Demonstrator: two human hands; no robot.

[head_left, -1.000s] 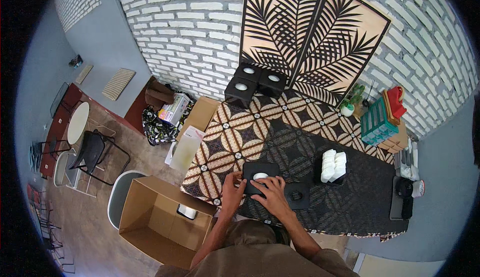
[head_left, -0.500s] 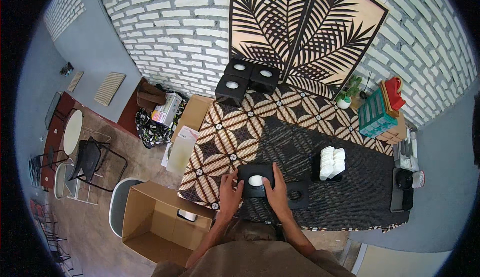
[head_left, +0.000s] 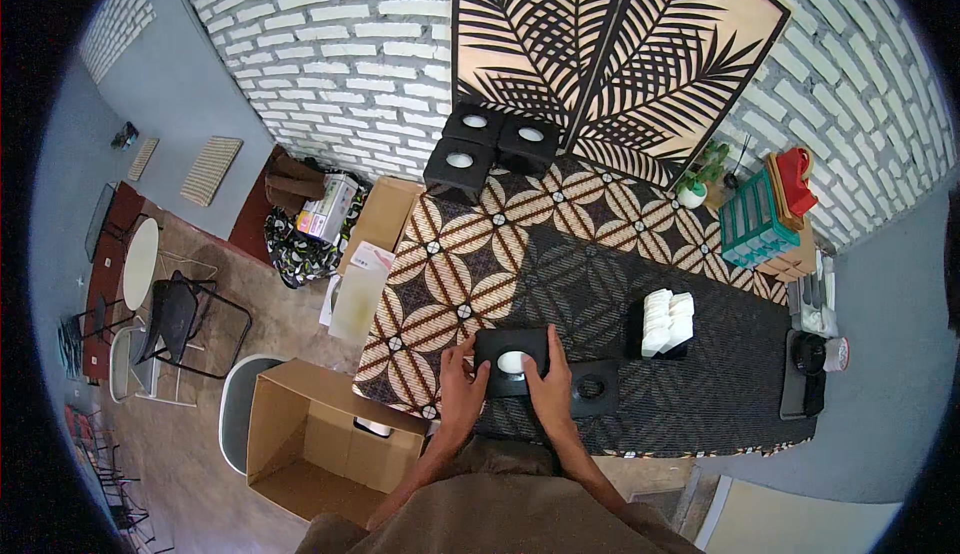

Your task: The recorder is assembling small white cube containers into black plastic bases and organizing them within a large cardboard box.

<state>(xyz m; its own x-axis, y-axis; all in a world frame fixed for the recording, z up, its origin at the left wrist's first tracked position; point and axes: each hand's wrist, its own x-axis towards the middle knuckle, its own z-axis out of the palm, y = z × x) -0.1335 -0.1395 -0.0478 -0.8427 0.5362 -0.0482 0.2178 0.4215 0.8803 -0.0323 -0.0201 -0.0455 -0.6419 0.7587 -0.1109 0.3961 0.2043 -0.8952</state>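
A black tissue box (head_left: 510, 340) with a white oval opening sits at the table's near edge. My left hand (head_left: 462, 392) is closed against its left side, while my right hand (head_left: 552, 392) presses the right side, its thumb near the white oval. Just right of my right hand lies a flat black piece with a round hole (head_left: 603, 404), probably a box lid. Farther right, folded white tissues (head_left: 667, 322) stand in two stacks in an open black container (head_left: 634, 326). What lies under my palms is hidden.
Three black tissue boxes (head_left: 455, 182) are grouped at the back left of the patterned table (head_left: 440, 274). A teal drawer unit (head_left: 750, 224) and potted plant (head_left: 692, 192) stand at the back right. An open cardboard box (head_left: 290, 439) is left, beside a grey chair (head_left: 236, 414).
The whole view has shifted slightly. Both hands stay on the tissue box's sides, with no clear change of grip.
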